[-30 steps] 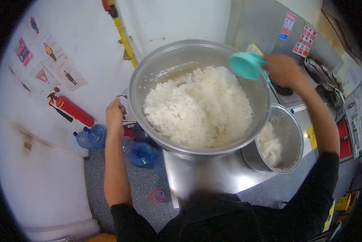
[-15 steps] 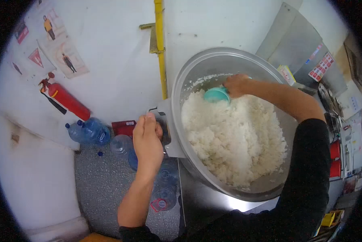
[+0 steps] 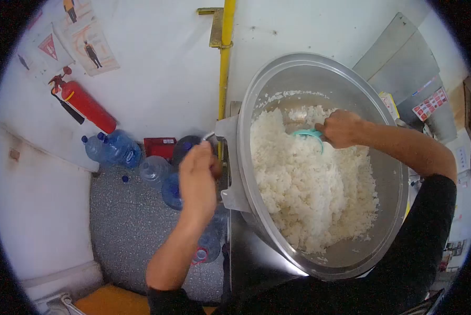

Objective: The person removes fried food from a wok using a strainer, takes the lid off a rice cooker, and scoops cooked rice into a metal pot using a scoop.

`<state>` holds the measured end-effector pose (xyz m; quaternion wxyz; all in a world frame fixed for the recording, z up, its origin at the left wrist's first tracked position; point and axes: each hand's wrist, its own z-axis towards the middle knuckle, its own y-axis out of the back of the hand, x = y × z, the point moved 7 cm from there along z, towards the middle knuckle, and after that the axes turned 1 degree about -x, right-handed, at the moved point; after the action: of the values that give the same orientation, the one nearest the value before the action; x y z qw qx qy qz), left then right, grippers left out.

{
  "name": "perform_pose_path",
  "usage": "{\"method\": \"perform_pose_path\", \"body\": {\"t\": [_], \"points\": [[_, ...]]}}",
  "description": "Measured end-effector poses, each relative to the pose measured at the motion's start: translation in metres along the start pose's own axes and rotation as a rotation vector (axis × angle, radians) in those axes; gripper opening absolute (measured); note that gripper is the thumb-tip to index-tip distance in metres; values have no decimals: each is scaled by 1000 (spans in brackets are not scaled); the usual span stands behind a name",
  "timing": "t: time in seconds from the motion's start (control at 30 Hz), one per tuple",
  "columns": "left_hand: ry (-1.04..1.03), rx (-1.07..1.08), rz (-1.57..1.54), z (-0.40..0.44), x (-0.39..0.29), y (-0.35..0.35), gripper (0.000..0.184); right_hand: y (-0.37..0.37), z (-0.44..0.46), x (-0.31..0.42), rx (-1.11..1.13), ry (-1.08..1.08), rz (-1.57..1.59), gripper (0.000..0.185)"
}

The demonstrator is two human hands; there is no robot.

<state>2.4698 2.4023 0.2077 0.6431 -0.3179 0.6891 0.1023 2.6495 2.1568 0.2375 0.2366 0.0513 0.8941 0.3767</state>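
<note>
If your left hand (image 3: 198,178) slips from side handle (image 3: 209,136), big metal pot (image 3: 386,176) could shift and spill white rice (image 3: 309,184); hard scooping could cause same; left fingers curl closed round handle; your right hand (image 3: 342,128), nearly closed, grips teal cup (image 3: 310,133); cup sits partly in rice, just beyond right fingertips, inside pot.

Rice (image 3: 340,181) hides part of the cup (image 3: 304,132); the top edge crops a poster (image 3: 71,11).
</note>
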Motion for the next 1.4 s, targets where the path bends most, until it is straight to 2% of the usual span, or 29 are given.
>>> {"method": "perform_pose_path", "body": {"t": [0.03, 0.1, 0.13, 0.17, 0.23, 0.47, 0.57, 0.63, 0.67, 0.73, 0.77, 0.83, 1.0, 1.13, 1.2, 1.27, 1.33, 1.4], "points": [[3, -2, 1, 1, 8, 0, 36, 3, -5, 3, -2, 12, -9, 37], [199, -11, -78, 4, 18, -11, 35, 6, -15, 5, -48, 1, 0, 37], [70, -80, 36, 2, -1, 0, 35, 10, -19, 3, -91, -9, 12, 37], [-53, 3, 20, -2, -24, 4, 34, 10, -24, 5, -85, -8, 21, 37], [-126, -13, 131, -5, -48, -2, 35, 18, -34, 9, -112, -3, 44, 35], [-118, -9, 106, -7, -45, -6, 34, 19, -73, 39, -142, 49, 80, 30], [-109, 25, 53, -4, -42, -6, 33, 17, -89, 48, -127, 60, 198, 33], [-102, 12, 44, -2, -40, -6, 32, 2, -93, 52, -170, 169, 607, 22], [-114, 18, 44, -2, -42, -6, 32, -3, -94, 54, -181, 161, 604, 22], [-105, 52, 65, -6, -43, -8, 31, -8, -104, 65, -217, 277, 879, 19], [-116, 60, 69, -7, -44, -8, 31, -4, -113, 63, -230, 271, 878, 19], [-47, 15, 46, -7, -41, -6, 30, -12, -128, 41, -73, -15, 1096, 20], [-60, 35, 82, -11, -44, -11, 30, -33, -180, 1, -52, -76, 1263, 24], [-57, 9, 97, -10, -42, -9, 32, -32, -256, -16, -191, -231, 1351, 19], [-66, -53, 109, -4, -39, -4, 33, -60, -299, -32, -241, -463, 1456, 17], [-9, -56, 154, 2, -37, 4, 25, -85, -346, -36, -277, -510, 1465, 15], [-106, -7, 182, 10, -34, 7, 23, -116, -400, -35, -280, -634, 1503, 15], [49, -107, 169, -3, -36, 3, 22, -148, -445, -17, -275, -748, 1528, 17]]}}
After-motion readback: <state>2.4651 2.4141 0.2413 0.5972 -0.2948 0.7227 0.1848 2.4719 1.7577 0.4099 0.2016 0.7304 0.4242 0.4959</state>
